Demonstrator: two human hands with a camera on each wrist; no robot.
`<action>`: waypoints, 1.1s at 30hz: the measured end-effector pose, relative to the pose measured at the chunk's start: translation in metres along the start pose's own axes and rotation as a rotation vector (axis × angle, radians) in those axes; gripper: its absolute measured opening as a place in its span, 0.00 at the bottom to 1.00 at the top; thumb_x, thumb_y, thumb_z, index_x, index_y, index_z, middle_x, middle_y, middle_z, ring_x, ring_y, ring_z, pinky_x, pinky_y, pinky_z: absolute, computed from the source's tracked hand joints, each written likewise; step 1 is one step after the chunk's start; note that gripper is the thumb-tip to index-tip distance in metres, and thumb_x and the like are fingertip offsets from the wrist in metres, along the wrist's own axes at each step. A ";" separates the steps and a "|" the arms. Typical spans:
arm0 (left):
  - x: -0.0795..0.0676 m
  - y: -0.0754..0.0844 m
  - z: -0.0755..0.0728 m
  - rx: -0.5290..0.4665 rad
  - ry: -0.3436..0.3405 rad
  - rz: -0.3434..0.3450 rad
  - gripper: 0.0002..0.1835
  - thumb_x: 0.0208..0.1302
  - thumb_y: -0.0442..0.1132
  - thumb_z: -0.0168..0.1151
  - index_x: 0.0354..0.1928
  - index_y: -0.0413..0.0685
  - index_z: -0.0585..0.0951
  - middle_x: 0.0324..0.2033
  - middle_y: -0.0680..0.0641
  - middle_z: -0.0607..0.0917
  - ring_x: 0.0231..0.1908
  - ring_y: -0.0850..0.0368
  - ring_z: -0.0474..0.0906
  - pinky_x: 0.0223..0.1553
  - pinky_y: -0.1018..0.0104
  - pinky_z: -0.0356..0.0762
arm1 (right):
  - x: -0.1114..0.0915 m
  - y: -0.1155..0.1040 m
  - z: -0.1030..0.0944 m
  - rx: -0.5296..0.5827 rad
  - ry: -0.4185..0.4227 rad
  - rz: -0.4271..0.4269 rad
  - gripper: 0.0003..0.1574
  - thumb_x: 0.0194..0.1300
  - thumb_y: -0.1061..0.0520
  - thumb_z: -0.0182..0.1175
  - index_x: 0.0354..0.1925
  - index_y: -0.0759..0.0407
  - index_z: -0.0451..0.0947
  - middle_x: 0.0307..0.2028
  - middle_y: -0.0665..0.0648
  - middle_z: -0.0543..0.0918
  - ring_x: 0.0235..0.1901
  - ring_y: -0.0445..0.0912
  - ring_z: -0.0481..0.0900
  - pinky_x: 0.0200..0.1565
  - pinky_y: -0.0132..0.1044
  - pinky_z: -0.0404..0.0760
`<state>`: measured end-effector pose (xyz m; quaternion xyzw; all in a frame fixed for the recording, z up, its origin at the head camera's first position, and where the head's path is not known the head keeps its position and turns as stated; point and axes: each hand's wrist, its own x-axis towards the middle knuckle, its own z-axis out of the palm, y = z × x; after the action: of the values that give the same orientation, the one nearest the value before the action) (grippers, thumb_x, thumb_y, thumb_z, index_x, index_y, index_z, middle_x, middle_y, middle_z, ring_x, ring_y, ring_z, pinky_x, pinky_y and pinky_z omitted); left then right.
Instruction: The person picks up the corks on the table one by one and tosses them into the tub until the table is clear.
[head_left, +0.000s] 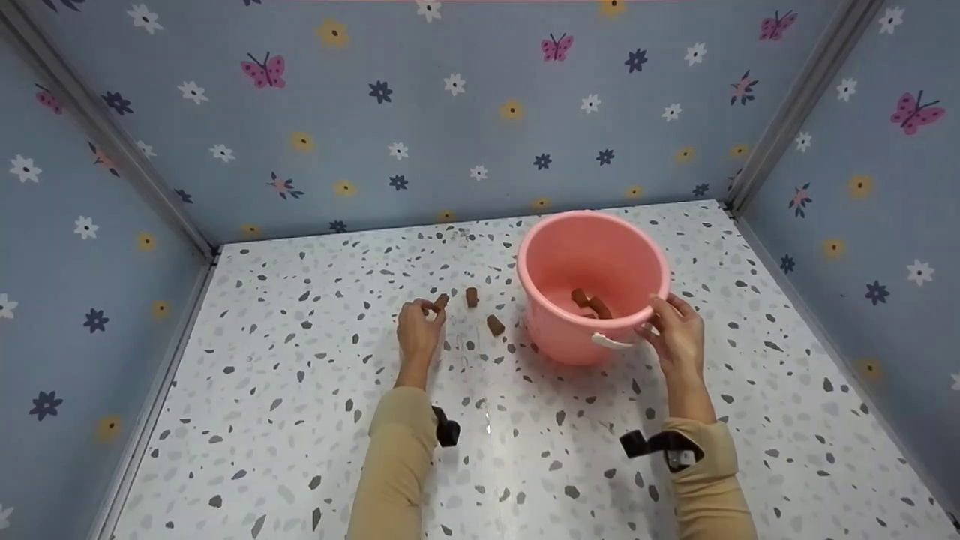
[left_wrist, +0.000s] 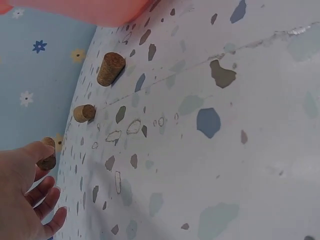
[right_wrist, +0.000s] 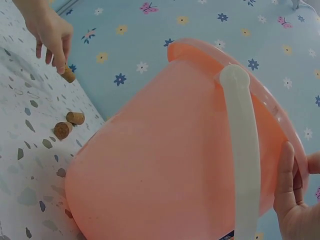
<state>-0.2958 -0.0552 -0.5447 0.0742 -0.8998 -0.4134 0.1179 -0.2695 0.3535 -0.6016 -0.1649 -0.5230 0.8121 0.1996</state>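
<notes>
In the head view my left hand [head_left: 418, 330] pinches a brown cork [head_left: 441, 301] between thumb and finger, left of the bucket. The left wrist view shows that same cork [left_wrist: 47, 155] at the thumb. Two more corks stand or lie on the table nearby, one cork [head_left: 472, 297] farther back and another cork [head_left: 496, 325] closer to the bucket. My right hand [head_left: 677, 330] grips the rim of a pink bucket [head_left: 559, 330] on its right side. Inside the bucket lie some corks [head_left: 598, 307]. A white handle [head_left: 611, 342] hangs at the bucket's front.
The white speckled table [head_left: 300, 420] is enclosed by blue flowered panels [head_left: 480, 112] at the back and both sides. Metal posts [head_left: 806, 105] mark the corners. Black wrist straps with cameras [head_left: 448, 432] sit on both forearms.
</notes>
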 end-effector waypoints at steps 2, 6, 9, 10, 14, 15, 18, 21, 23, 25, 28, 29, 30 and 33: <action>0.000 0.003 -0.001 -0.025 0.012 0.018 0.06 0.53 0.36 0.61 0.29 0.40 0.79 0.31 0.41 0.76 0.32 0.50 0.70 0.35 0.58 0.68 | 0.000 0.000 0.000 -0.010 0.007 0.001 0.35 0.46 0.51 0.69 0.50 0.62 0.70 0.38 0.65 0.78 0.29 0.51 0.78 0.24 0.40 0.78; 0.000 0.009 -0.004 -0.075 0.023 0.050 0.05 0.53 0.36 0.62 0.29 0.40 0.80 0.30 0.39 0.76 0.32 0.50 0.70 0.34 0.58 0.68 | 0.000 0.000 -0.001 -0.023 0.014 0.004 0.35 0.45 0.51 0.69 0.50 0.61 0.70 0.40 0.66 0.77 0.31 0.52 0.78 0.25 0.41 0.79; 0.000 0.015 -0.006 -0.108 0.029 0.069 0.05 0.52 0.35 0.62 0.29 0.39 0.80 0.30 0.39 0.77 0.31 0.50 0.71 0.34 0.58 0.68 | 0.000 0.000 -0.001 -0.014 0.019 0.015 0.36 0.45 0.51 0.70 0.51 0.61 0.69 0.41 0.66 0.77 0.31 0.52 0.78 0.25 0.40 0.79; 0.000 0.017 -0.006 -0.121 0.031 0.077 0.05 0.52 0.35 0.62 0.29 0.39 0.80 0.29 0.39 0.77 0.32 0.49 0.71 0.34 0.58 0.68 | 0.000 0.000 -0.001 -0.013 0.022 0.017 0.36 0.45 0.51 0.70 0.51 0.61 0.69 0.41 0.66 0.77 0.31 0.51 0.78 0.25 0.40 0.79; -0.002 0.026 -0.008 -0.174 0.033 0.111 0.05 0.52 0.35 0.62 0.29 0.39 0.80 0.30 0.38 0.77 0.33 0.47 0.72 0.34 0.59 0.68 | 0.001 0.000 -0.002 -0.012 0.022 0.023 0.36 0.45 0.50 0.70 0.51 0.61 0.69 0.42 0.66 0.76 0.33 0.52 0.78 0.27 0.41 0.79; -0.003 0.029 -0.008 -0.184 0.033 0.118 0.05 0.52 0.35 0.62 0.30 0.39 0.80 0.30 0.38 0.76 0.33 0.47 0.72 0.34 0.59 0.68 | 0.001 0.001 -0.002 -0.016 0.023 0.022 0.36 0.45 0.50 0.70 0.51 0.61 0.69 0.43 0.66 0.76 0.34 0.53 0.78 0.27 0.41 0.79; -0.006 0.036 -0.009 -0.202 0.033 0.144 0.06 0.52 0.35 0.62 0.31 0.39 0.80 0.30 0.39 0.76 0.33 0.47 0.73 0.35 0.59 0.69 | 0.000 0.001 -0.001 -0.021 0.021 0.024 0.36 0.45 0.50 0.69 0.51 0.60 0.69 0.44 0.66 0.76 0.36 0.54 0.77 0.28 0.42 0.79; -0.010 0.041 -0.010 -0.222 0.034 0.167 0.06 0.52 0.35 0.63 0.32 0.39 0.80 0.30 0.38 0.77 0.33 0.47 0.73 0.35 0.60 0.70 | 0.000 0.000 -0.001 -0.025 0.020 0.026 0.37 0.45 0.49 0.69 0.51 0.60 0.69 0.45 0.66 0.76 0.37 0.55 0.77 0.29 0.42 0.79; -0.013 0.045 -0.011 -0.237 0.034 0.178 0.07 0.52 0.35 0.63 0.32 0.39 0.80 0.31 0.38 0.77 0.32 0.47 0.73 0.35 0.61 0.70 | 0.000 0.000 -0.001 -0.015 0.018 0.025 0.36 0.45 0.50 0.69 0.51 0.60 0.69 0.44 0.66 0.76 0.36 0.54 0.78 0.28 0.41 0.79; -0.015 0.049 -0.013 -0.248 0.037 0.195 0.07 0.52 0.35 0.64 0.32 0.39 0.80 0.31 0.38 0.77 0.32 0.47 0.73 0.35 0.61 0.70 | 0.000 0.001 -0.001 -0.002 0.006 0.018 0.36 0.45 0.51 0.69 0.51 0.61 0.69 0.42 0.66 0.77 0.32 0.52 0.78 0.26 0.40 0.79; -0.019 0.055 -0.015 -0.273 0.044 0.220 0.08 0.51 0.36 0.64 0.32 0.39 0.80 0.30 0.40 0.78 0.31 0.49 0.73 0.34 0.61 0.70 | 0.002 0.002 -0.002 0.020 -0.006 0.004 0.35 0.46 0.52 0.69 0.51 0.62 0.69 0.40 0.66 0.77 0.28 0.50 0.78 0.23 0.40 0.78; -0.020 0.057 -0.016 -0.286 0.045 0.234 0.08 0.51 0.36 0.64 0.32 0.39 0.80 0.30 0.40 0.77 0.31 0.49 0.72 0.34 0.60 0.70 | 0.003 0.003 -0.002 0.023 -0.012 0.001 0.34 0.46 0.52 0.69 0.51 0.62 0.69 0.40 0.66 0.77 0.27 0.49 0.78 0.23 0.39 0.78; -0.022 0.059 -0.016 -0.295 0.046 0.249 0.08 0.51 0.36 0.64 0.32 0.38 0.80 0.29 0.41 0.77 0.31 0.49 0.73 0.35 0.60 0.71 | 0.003 0.003 -0.002 0.018 -0.014 -0.001 0.34 0.46 0.52 0.69 0.51 0.62 0.69 0.40 0.66 0.78 0.27 0.49 0.78 0.22 0.39 0.78; -0.027 0.064 -0.018 -0.331 0.047 0.289 0.08 0.51 0.35 0.64 0.32 0.37 0.80 0.28 0.40 0.77 0.30 0.49 0.73 0.35 0.57 0.72 | 0.004 0.004 -0.002 0.018 -0.007 0.000 0.34 0.46 0.52 0.69 0.50 0.62 0.69 0.39 0.65 0.78 0.28 0.49 0.78 0.22 0.39 0.78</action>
<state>-0.2678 -0.0207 -0.4889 -0.0663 -0.8180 -0.5323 0.2075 -0.2727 0.3558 -0.6068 -0.1601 -0.5162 0.8174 0.1992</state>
